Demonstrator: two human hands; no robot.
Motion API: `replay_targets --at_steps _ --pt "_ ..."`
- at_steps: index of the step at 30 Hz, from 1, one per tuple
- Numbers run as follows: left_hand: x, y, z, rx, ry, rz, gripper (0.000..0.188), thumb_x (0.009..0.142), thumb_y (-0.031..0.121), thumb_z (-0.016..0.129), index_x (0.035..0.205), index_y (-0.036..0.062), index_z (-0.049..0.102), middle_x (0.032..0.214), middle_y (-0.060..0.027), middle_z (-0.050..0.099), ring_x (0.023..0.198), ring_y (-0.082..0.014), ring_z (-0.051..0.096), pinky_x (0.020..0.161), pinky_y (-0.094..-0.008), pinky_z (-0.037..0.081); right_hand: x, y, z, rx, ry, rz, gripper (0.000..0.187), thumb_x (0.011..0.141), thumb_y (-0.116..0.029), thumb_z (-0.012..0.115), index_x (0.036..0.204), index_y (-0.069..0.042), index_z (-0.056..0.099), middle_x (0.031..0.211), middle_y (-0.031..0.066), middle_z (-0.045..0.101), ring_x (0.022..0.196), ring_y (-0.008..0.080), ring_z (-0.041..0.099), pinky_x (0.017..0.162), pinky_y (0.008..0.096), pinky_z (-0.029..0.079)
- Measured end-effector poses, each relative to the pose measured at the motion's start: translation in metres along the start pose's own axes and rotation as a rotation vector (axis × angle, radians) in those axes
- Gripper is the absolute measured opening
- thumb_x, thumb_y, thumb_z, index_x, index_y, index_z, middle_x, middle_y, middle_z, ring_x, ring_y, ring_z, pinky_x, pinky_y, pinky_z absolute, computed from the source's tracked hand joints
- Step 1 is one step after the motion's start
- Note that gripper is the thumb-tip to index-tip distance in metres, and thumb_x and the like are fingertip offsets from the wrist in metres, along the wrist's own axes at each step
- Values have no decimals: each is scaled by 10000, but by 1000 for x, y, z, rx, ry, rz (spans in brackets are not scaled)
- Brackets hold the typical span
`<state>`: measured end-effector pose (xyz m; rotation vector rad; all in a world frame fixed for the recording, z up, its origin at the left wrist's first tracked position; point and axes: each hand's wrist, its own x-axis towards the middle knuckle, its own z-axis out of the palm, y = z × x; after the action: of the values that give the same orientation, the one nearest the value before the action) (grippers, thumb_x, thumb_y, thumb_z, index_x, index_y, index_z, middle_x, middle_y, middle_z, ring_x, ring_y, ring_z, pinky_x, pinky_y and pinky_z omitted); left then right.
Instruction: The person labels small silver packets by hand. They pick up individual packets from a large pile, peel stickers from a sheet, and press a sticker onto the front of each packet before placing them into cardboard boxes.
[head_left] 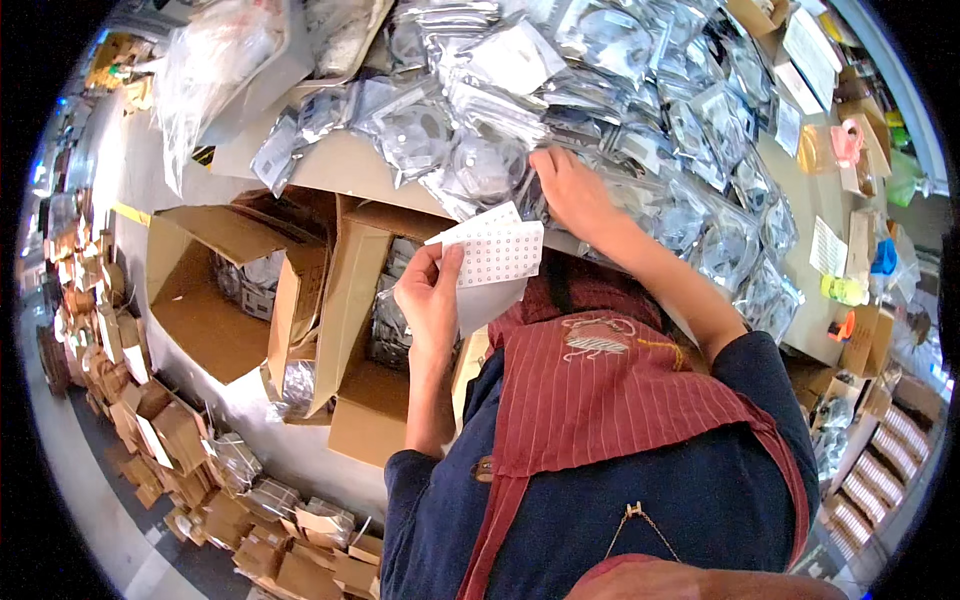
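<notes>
A couple of white sheets (510, 258) are in your left hand (428, 295), pinched between thumb and fingers at their left side, up in front of your apron (600, 390) and near the table (345, 165) edge. Looks like paper to me, so basically no weight, kinda floppy at the free end and easy to crease; I'd stick with a light pinch at the edge and stay off the printed rows. Your right hand (575, 195) is over at the silver bags (488, 160), fingertips against one, but I can't tell if you've really got a grip or you're just touching it. Those look light and slick, ring-shaped stuff inside some, so they'd probably slide around on each other; a flat edge seems the safest spot to grab. Open boxes (370, 415) sit to your left.
</notes>
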<state>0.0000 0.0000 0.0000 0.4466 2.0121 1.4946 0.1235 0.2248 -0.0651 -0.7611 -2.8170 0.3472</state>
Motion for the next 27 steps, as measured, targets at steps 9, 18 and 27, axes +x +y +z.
replay_targets --at_steps 9,18,27 --pt "-9 18 23 133 -25 34 159 915 132 700 902 -22 664 740 16 612 676 -35 507 597 -204 397 -39 -20 -82 560 12 -52 182 861 -143 680 970 -57 562 987 109 598 909 324 607 772 408 498" --pt "-7 15 42 187 -113 120 108 890 89 718 868 7 652 735 49 571 666 -21 458 587 -194 381 -57 -41 -84 564 121 -80 214 806 -8 621 1013 -54 592 996 116 584 958 332 588 810 423 492" --pt "3 16 46 224 -175 29 131 890 116 721 865 5 655 724 55 574 651 -14 447 568 -191 368 -56 -42 -70 381 187 -137 291 722 13 569 1010 -33 580 987 123 581 917 319 593 773 398 517"
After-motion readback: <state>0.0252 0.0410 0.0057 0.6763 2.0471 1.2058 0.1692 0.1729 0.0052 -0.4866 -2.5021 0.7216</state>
